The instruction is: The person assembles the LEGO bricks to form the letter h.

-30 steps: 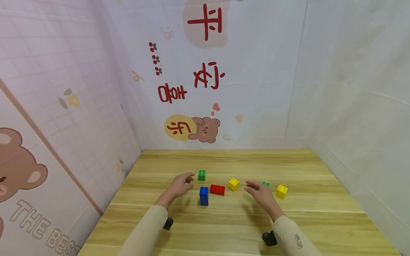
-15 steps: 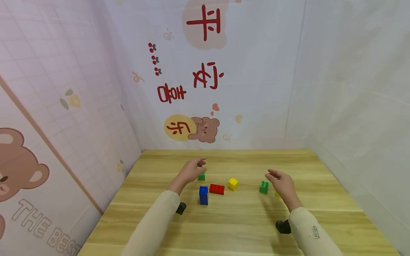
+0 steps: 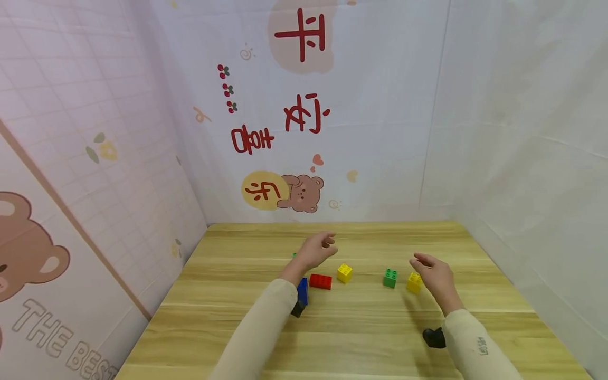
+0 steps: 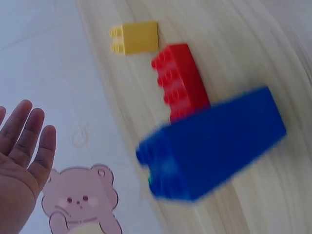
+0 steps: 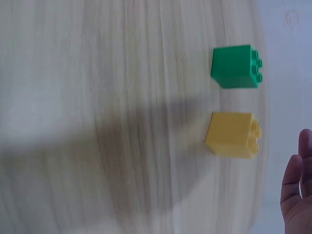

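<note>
My left hand (image 3: 315, 251) hovers over the table with relaxed fingers and holds nothing. Below its forearm stands a tall blue block (image 4: 224, 141), partly hidden in the head view. Beside that lies a red block (image 3: 321, 282), and a yellow block (image 3: 344, 273) sits just right of the left hand. Behind the left wrist only a sliver of a green block (image 3: 294, 255) shows. My right hand (image 3: 434, 274), empty and loosely bent, is above and right of a second yellow block (image 3: 414, 283). Left of this one is another green block (image 5: 235, 67).
The blocks stand on a wood-grain table (image 3: 351, 338). White printed cloth (image 3: 380, 105) hangs along the back and both sides. A black device (image 3: 434, 338) is at the right wrist, another black device (image 3: 298, 309) at the left.
My left hand has moved right, passing over the rear green block towards the middle. My right hand has shifted right, from the front green block to beside the right yellow block. The blocks stay put.
</note>
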The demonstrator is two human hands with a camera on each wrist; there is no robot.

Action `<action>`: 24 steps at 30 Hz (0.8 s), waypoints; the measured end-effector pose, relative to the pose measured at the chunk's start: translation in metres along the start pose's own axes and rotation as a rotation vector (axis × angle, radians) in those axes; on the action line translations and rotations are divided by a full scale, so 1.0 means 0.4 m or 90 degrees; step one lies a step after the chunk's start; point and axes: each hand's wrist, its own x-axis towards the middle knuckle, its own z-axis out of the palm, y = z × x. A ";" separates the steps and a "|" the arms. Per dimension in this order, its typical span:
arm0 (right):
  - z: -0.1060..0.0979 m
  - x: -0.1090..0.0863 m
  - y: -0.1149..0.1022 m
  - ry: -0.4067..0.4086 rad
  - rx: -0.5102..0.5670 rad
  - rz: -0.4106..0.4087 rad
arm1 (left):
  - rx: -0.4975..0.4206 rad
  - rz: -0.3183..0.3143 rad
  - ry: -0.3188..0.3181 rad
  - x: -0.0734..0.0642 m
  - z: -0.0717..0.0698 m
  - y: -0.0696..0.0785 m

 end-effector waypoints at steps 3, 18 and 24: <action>-0.017 0.001 0.020 0.003 -0.008 0.014 | -0.018 -0.003 -0.005 0.011 0.033 0.006; -0.013 0.002 0.114 -0.063 0.024 0.090 | -0.107 -0.010 -0.057 0.053 0.235 -0.003; 0.007 0.009 0.141 -0.079 0.015 0.088 | -0.129 -0.030 -0.066 0.069 0.316 -0.018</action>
